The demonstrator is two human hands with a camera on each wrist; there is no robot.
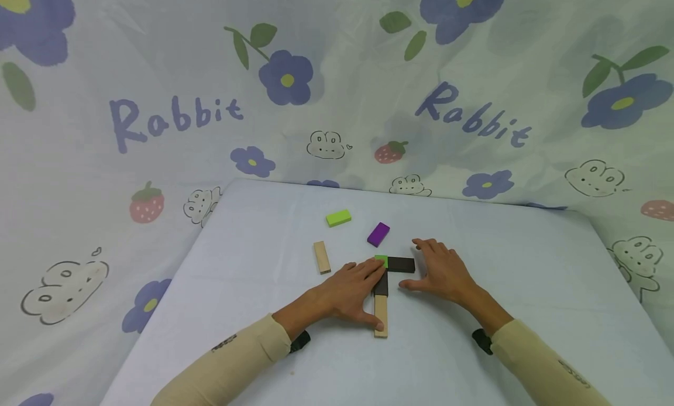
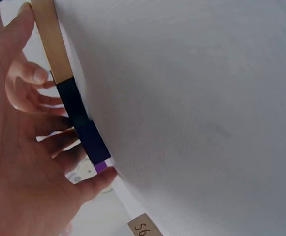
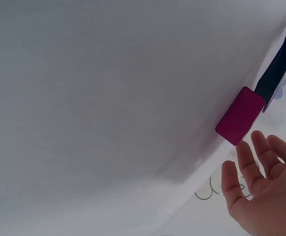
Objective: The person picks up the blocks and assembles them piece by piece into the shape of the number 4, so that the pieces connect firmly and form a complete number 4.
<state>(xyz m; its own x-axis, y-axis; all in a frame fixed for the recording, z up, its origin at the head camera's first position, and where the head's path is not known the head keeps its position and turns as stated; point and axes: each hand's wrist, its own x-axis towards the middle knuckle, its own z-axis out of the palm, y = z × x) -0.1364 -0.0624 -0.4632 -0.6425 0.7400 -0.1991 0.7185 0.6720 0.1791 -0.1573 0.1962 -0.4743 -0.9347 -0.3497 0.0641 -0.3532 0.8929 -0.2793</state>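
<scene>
Wooden blocks form an L-shaped arrangement on the white table. In the head view a green block [image 1: 381, 261] stands at its corner, a black block [image 1: 402, 265] runs right from it, and another black block [image 1: 381, 285] and a plain wood block [image 1: 381, 312] run toward the person. My left hand [image 1: 347, 292] lies along the left side, fingers touching the green block, thumb at the plain wood block's near end. Beside the right end, my right hand [image 1: 442, 271] is spread and holds nothing. In the right wrist view its fingertips are near a magenta block face [image 3: 240, 116].
Beyond the arrangement lie a lime block [image 1: 339, 218] and a purple block [image 1: 378, 234]. A loose plain wood block [image 1: 322, 257] is left of it; the left wrist view shows a wood block end marked 56 [image 2: 143, 227]. A printed curtain [image 1: 337, 102] stands behind the table.
</scene>
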